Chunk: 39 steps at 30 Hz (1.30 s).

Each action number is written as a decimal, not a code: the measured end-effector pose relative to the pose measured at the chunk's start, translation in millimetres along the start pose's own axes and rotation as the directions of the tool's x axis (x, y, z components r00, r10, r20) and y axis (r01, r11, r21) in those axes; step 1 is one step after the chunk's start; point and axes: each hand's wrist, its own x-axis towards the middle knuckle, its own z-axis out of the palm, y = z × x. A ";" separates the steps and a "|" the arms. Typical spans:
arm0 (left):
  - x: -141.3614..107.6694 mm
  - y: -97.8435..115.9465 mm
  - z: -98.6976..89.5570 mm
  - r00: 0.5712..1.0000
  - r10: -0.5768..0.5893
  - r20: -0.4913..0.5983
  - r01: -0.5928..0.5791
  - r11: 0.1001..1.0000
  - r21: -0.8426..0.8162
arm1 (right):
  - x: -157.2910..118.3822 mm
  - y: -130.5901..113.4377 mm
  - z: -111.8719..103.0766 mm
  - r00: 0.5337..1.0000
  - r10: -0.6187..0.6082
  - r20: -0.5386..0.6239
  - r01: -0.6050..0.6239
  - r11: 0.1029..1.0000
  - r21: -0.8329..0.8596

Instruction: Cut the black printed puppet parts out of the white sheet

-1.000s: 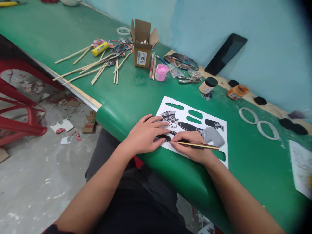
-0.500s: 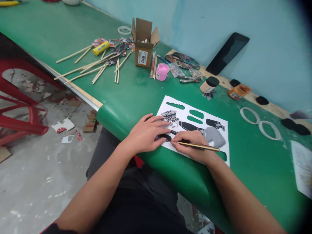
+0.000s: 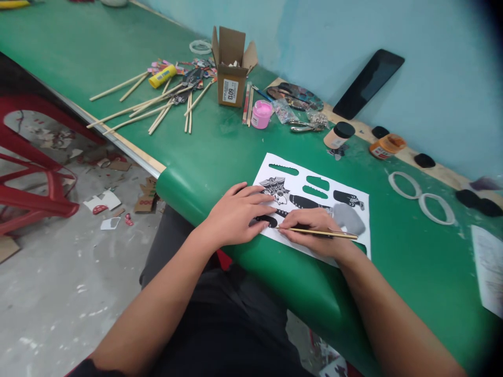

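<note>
A white sheet of paper (image 3: 295, 183) lies at the table's front edge. Black-and-white printed figures cover part of it, and several openings in it show green. My left hand (image 3: 238, 213) rests flat on the sheet's left side, fingers spread, partly covering the prints. Pinched in my right hand (image 3: 308, 224) is a thin gold-coloured pen-like tool (image 3: 341, 234). Its tip, too small to make out, meets the paper beside a black printed shape (image 3: 271, 222) near my left thumb. A grey patch (image 3: 349, 219) shows right of my right hand.
Behind the sheet stand an open cardboard box (image 3: 231, 91), a pink paint jar (image 3: 261, 114), a black-lidded jar (image 3: 338, 136) and an orange jar (image 3: 387, 146). Sticks with paper figures (image 3: 157, 107) and a yellow glue stick (image 3: 162, 76) lie left. White rings (image 3: 436, 209) lie right.
My right hand and the tool's rear end have shifted very slightly to the right, with the tool lying a little flatter. My left hand stays in place.
</note>
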 end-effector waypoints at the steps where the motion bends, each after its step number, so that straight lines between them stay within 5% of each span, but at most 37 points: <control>1: 0.0 0.0 0.0 1.000 -0.001 0.003 0.001 1.000 0.000 | 0.2 0.1 -0.5 1.000 0.001 0.001 -0.001 1.000 0.001; 8: -0.1 0.1 0.2 1.000 0.001 0.006 -0.001 1.000 -0.004 | -1.5 1.1 -3.3 0.997 0.068 0.031 -0.071 0.993 0.090; 13: -2.2 -1.2 3.4 0.998 0.025 -0.064 -0.025 1.000 0.010 | -7.5 2.7 -3.6 0.927 0.364 -0.089 -0.327 0.903 0.279; 18: -1.5 -2.1 10.0 0.975 -0.047 -0.215 0.061 0.997 0.057 | -9.1 -7.0 -2.8 0.884 0.464 0.053 -0.441 0.792 0.422; 20: -1.0 -1.5 11.1 0.973 -0.055 -0.224 0.070 0.996 0.058 | -7.9 -11.7 -1.5 0.884 0.460 0.082 -0.452 0.796 0.403; 26: -0.8 3.8 6.2 0.990 -0.048 -0.132 0.051 0.998 0.025 | -1.3 -11.5 8.5 0.921 0.350 -0.169 -0.332 0.935 0.122; 32: 0.1 3.8 5.3 0.991 -0.065 -0.117 0.067 0.998 0.009 | -1.0 -5.3 12.6 0.967 0.205 -0.149 -0.197 0.978 0.068; 39: -0.5 2.9 6.1 0.991 -0.068 -0.117 0.068 0.998 -0.002 | 0.4 -7.1 13.2 0.974 0.193 -0.117 -0.184 0.979 0.084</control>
